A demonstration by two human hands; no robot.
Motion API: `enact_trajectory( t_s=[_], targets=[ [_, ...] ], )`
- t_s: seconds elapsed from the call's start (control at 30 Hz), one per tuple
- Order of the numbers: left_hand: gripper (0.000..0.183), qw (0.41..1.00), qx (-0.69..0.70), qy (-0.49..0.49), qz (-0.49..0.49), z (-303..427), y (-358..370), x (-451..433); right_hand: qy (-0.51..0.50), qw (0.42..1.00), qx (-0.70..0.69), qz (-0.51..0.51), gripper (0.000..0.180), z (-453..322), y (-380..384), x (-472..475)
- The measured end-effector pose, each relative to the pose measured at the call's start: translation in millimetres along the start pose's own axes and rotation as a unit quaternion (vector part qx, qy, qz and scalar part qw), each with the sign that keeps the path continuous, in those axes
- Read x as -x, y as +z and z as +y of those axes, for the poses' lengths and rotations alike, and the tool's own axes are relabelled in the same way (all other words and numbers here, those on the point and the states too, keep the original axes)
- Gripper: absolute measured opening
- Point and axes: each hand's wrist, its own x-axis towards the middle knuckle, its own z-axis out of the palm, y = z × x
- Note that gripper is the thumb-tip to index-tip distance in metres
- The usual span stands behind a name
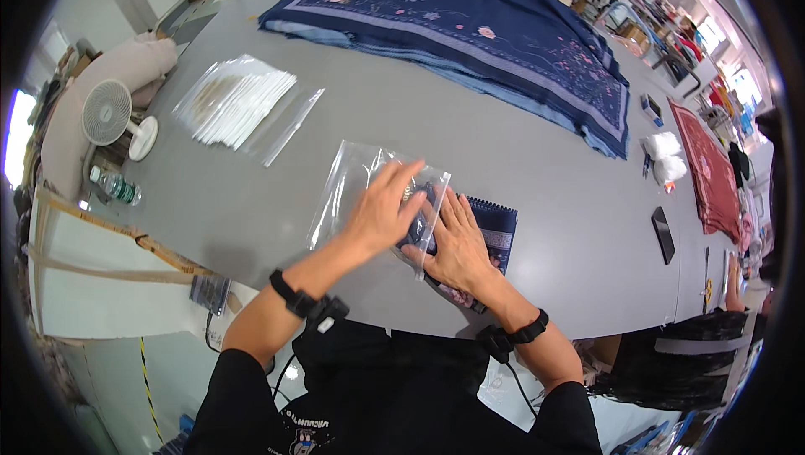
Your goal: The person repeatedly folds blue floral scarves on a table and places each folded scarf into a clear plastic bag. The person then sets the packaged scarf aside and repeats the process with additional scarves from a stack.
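A clear plastic bag (343,187) lies on the grey table in front of me, its open-looking edge to the right. Part of a folded navy floral cloth (497,222) is inside the bag; the rest sticks out to the right. My left hand (387,209), slightly blurred, is over the bag with its fingers apart. Palm down, my right hand (459,241) presses on the folded cloth at the bag's edge, with some fingers under the plastic. Whether the left fingers pinch any plastic is unclear.
A stack of clear bags (242,103) lies at the back left, near a white fan (108,114) and a water bottle (116,186). Navy floral cloths (465,33) are spread at the back. At the right are a phone (662,235), white bundles (665,158) and a red cloth (710,172).
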Motion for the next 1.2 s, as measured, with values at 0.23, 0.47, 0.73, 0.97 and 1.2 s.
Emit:
enact_trajectory(
  t_s=[0.23,0.47,0.73,0.97,1.2],
  targets=[
    [0.014,0.96,0.089,0.001,-0.265,-26,-4,-12,-0.224,0.949,-0.115,-0.188,0.071,-46,3,-17],
    [0.015,0.994,-0.046,0.018,0.099,21,-41,30,-0.069,0.979,-0.183,-0.05,0.066,-37,16,-33],
    [0.03,0.939,0.133,-0.273,-0.16,11,-22,74,0.066,0.995,-0.029,0.065,0.086,-5,24,-28],
    [0.026,0.908,0.253,-0.236,-0.238,53,-19,75,0.049,0.992,-0.001,0.116,0.107,-16,43,-91],
    [0.039,0.998,-0.012,-0.039,-0.04,-2,-45,30,0.026,0.999,0.03,0.014,0.103,-21,60,-82]
  ],
)
